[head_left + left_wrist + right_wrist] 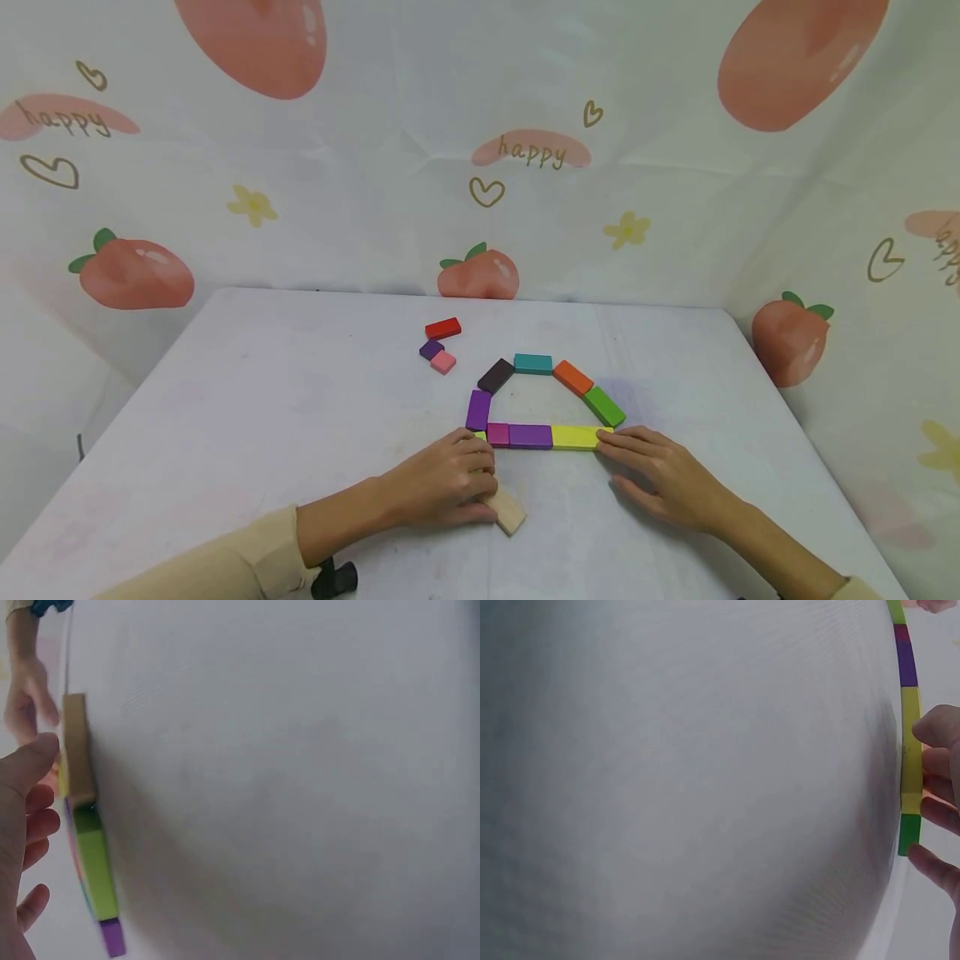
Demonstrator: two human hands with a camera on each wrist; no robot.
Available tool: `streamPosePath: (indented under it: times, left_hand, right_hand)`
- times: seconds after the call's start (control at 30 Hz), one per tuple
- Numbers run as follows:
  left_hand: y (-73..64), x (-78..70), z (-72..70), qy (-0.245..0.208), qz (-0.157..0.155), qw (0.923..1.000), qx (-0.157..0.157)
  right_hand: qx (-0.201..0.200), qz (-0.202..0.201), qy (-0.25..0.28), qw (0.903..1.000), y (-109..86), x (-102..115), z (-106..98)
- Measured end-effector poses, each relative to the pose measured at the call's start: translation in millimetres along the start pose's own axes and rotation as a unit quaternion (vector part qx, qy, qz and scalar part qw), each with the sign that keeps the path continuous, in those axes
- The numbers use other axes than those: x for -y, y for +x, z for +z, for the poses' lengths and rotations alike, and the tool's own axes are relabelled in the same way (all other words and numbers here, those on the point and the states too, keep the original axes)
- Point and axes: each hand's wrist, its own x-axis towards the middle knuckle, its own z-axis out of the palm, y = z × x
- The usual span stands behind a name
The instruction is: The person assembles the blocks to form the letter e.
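Observation:
My left hand point(450, 483) rests low over a lime green block point(97, 874) and a plain wooden block point(508, 510), covering parts of both. Its fingers are bent loosely, the thumb beside the wooden block. With fingers extended, my right hand point(660, 475) touches the right end of the yellow block point(573, 437); one fingertip lies right at the green block point(909, 834). Between the hands, a purple block point(530, 437) and a magenta block point(498, 434) continue the row. Another purple block point(478, 410) stands at its left end, just beyond the lime one.
A dark block point(496, 376), a teal block point(533, 364) and an orange block point(573, 377) arch behind the row. Farther left lie a red block point(443, 328), a dark purple block point(431, 349) and a pink block point(443, 362). A printed cloth point(360, 225) hangs behind the table.

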Motion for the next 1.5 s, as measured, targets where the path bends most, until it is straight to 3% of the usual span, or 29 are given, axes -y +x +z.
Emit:
streamPosePath:
  times: [0.13,0.3,0.47,0.73,0.9,1.13,1.5]
  left_hand:
    - [4.7,10.2,-10.8,0.005,-0.023,0.9992,-0.033]
    - [9.8,32.1,-26.9,0.007,-0.083,0.9947,-0.06]
    - [10.5,59.5,-36.4,0.009,-0.143,0.9858,-0.087]
    - [0.8,102.9,-36.2,0.01,-0.223,0.9663,-0.128]
    - [-5.1,121.9,-35.9,-0.01,-0.293,0.9492,-0.113]
    - [-6.2,141.4,-34.0,-0.033,-0.383,0.918,-0.098]
    - [0.3,157.6,-21.0,-0.076,-0.439,0.8924,-0.069]
  right_hand:
    - [0.007,0.005,-0.001,1.0,-0.1,0,-1]
    - [0.011,0.012,-0.001,0.9999,-0.3,1,-1]
    - [0.01,0.01,-0.003,0.9999,-0.2,1,-1]
    - [0.002,-0.006,-0.012,0.9999,1.3,0,-1]
    - [0.001,-0.009,-0.015,0.9998,2.5,1,-3]
    - [-0.013,-0.022,-0.016,0.9996,5.5,0,-5]
    - [0.018,-0.01,-0.022,0.9995,9.6,-3,-7]
